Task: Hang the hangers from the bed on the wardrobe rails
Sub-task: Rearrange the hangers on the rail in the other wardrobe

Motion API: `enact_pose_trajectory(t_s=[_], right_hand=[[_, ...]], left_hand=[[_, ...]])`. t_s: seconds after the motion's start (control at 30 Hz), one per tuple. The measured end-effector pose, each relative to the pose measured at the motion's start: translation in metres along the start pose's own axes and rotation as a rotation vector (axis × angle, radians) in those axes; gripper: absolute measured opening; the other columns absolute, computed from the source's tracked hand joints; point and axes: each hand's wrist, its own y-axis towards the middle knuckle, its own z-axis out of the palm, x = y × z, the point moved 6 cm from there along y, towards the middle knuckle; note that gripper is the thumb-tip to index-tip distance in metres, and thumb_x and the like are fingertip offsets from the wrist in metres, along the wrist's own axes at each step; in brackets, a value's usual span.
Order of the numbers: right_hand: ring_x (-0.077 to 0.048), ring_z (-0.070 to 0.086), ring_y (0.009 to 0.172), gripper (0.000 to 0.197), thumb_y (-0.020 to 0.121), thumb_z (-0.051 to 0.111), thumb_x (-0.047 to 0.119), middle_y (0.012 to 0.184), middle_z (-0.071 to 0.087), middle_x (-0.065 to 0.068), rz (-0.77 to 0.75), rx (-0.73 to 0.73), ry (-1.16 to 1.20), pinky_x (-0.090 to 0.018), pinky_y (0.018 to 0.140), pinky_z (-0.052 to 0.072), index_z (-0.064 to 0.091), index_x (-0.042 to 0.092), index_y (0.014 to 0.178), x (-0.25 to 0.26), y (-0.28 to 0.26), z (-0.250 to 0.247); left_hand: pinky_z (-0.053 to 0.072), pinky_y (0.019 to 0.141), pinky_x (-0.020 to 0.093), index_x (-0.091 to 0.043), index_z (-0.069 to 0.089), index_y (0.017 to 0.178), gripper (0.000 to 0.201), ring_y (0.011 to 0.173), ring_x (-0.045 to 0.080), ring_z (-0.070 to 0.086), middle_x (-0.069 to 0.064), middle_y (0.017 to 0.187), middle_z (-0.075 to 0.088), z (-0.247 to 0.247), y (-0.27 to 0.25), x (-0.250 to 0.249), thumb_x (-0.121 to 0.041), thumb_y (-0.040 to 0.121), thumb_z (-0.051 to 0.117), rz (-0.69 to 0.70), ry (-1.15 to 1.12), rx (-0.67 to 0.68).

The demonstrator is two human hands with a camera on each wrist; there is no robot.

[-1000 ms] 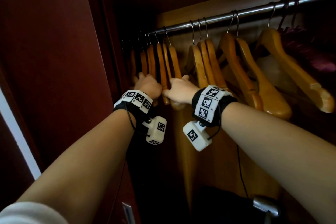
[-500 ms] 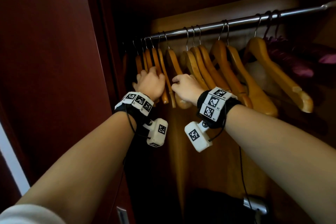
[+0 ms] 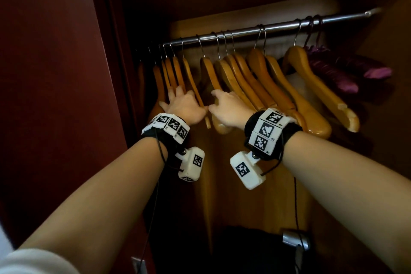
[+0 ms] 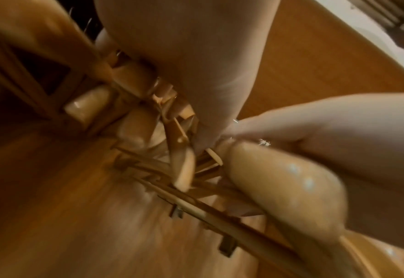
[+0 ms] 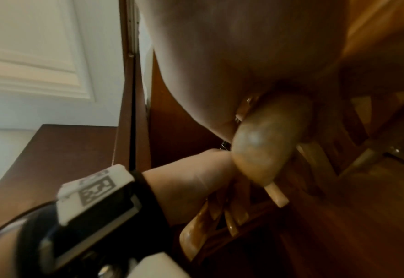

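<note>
From the head camera, wooden hangers point(image 3: 262, 78) are hanging along the chrome wardrobe rail point(image 3: 278, 28); the left hand point(image 3: 184, 104) is pressing straight fingers against the leftmost ones, the right hand point(image 3: 229, 107) reaching among the middle ones. The left wrist camera is showing blurred hanger ends point(image 4: 284, 180). The right wrist camera is leaving the right fingers' state unclear.

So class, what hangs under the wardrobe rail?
Under the rail: wooden hangers and a purple padded hanger. Both hands, left hand and right hand, cover some hangers' lower ends.
</note>
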Motion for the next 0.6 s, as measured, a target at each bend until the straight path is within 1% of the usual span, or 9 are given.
enact_pose_trajectory(t_s=[0.07, 0.13, 0.17, 0.23, 0.3, 0.4, 0.5, 0.53, 0.6], right_hand=[[-0.035, 0.041, 0.135, 0.052, 0.101, 0.048, 0.024, 0.149, 0.039, -0.016, -0.085, -0.071, -0.069, -0.042, 0.111, 0.038, 0.036, 0.020, 0.152, 0.006, -0.008, -0.017], [-0.035, 0.036, 0.136, 0.051, 0.098, 0.049, 0.025, 0.147, 0.040, -0.014, -0.120, -0.163, -0.246, -0.046, 0.112, 0.036, 0.041, 0.020, 0.149, 0.007, -0.014, -0.039], [-0.036, 0.035, 0.136, 0.051, 0.097, 0.051, 0.029, 0.147, 0.040, -0.013, -0.089, -0.178, -0.365, -0.048, 0.111, 0.035, 0.043, 0.021, 0.146, 0.003, -0.017, -0.049], [-0.039, 0.033, 0.136, 0.054, 0.094, 0.054, 0.041, 0.147, 0.038, -0.014, 0.036, -0.123, -0.545, -0.051, 0.111, 0.032, 0.044, 0.023, 0.144, -0.011, -0.019, -0.061], [-0.040, 0.036, 0.134, 0.062, 0.091, 0.054, 0.053, 0.146, 0.039, -0.016, 0.103, -0.049, -0.614, -0.051, 0.109, 0.034, 0.042, 0.024, 0.144, -0.024, -0.022, -0.062], [-0.037, 0.051, 0.120, 0.065, 0.089, 0.051, 0.059, 0.137, 0.049, -0.014, 0.123, 0.027, -0.519, -0.045, 0.094, 0.047, 0.040, 0.025, 0.144, -0.036, -0.023, -0.055], [-0.029, 0.059, 0.100, 0.057, 0.090, 0.054, 0.048, 0.122, 0.059, -0.009, 0.137, 0.067, -0.376, -0.040, 0.082, 0.052, 0.041, 0.025, 0.141, -0.037, -0.023, -0.051], [-0.029, 0.060, 0.097, 0.057, 0.089, 0.055, 0.046, 0.119, 0.060, -0.009, 0.142, 0.067, -0.348, -0.040, 0.081, 0.052, 0.042, 0.024, 0.140, -0.038, -0.023, -0.050], [-0.033, 0.061, 0.097, 0.059, 0.087, 0.056, 0.048, 0.121, 0.058, -0.013, 0.149, 0.042, -0.307, -0.044, 0.086, 0.053, 0.040, 0.025, 0.139, -0.040, -0.022, -0.049]], left_hand=[[0.000, 0.115, 0.068, -0.019, 0.039, 0.148, 0.088, 0.151, 0.032, -0.005, 0.008, 0.164, 0.008, 0.001, 0.001, -0.001, -0.074, 0.080, 0.051, -0.018, 0.026, 0.023], [-0.002, 0.114, 0.069, -0.017, 0.039, 0.148, 0.099, 0.151, 0.034, -0.007, 0.010, 0.164, 0.007, 0.001, 0.002, -0.003, -0.083, 0.075, 0.048, -0.041, 0.067, 0.047], [-0.002, 0.114, 0.070, -0.017, 0.039, 0.148, 0.100, 0.151, 0.035, -0.007, 0.012, 0.164, 0.008, 0.001, 0.002, -0.004, -0.083, 0.074, 0.049, -0.048, 0.085, 0.056], [-0.001, 0.115, 0.069, -0.017, 0.041, 0.146, 0.097, 0.151, 0.036, -0.007, 0.015, 0.164, 0.008, 0.001, 0.003, -0.006, -0.079, 0.073, 0.056, -0.059, 0.082, 0.077], [-0.001, 0.116, 0.068, -0.015, 0.041, 0.146, 0.097, 0.151, 0.037, -0.007, 0.017, 0.163, 0.010, 0.002, 0.005, -0.006, -0.076, 0.073, 0.061, -0.057, 0.035, 0.081], [-0.001, 0.116, 0.067, -0.015, 0.042, 0.144, 0.090, 0.151, 0.036, -0.005, 0.018, 0.162, 0.015, 0.003, 0.005, -0.003, -0.072, 0.077, 0.059, -0.046, -0.024, 0.058], [0.001, 0.115, 0.069, -0.015, 0.041, 0.144, 0.081, 0.151, 0.035, -0.003, 0.017, 0.162, 0.018, 0.005, 0.002, -0.008, -0.065, 0.082, 0.059, -0.027, -0.045, 0.056], [0.002, 0.115, 0.070, -0.016, 0.041, 0.143, 0.078, 0.151, 0.035, -0.002, 0.017, 0.162, 0.018, 0.005, 0.001, -0.010, -0.062, 0.083, 0.058, -0.018, -0.041, 0.053], [0.003, 0.114, 0.071, -0.017, 0.043, 0.142, 0.073, 0.151, 0.035, -0.001, 0.017, 0.161, 0.018, 0.006, 0.000, -0.013, -0.059, 0.084, 0.057, -0.002, -0.032, 0.046]])
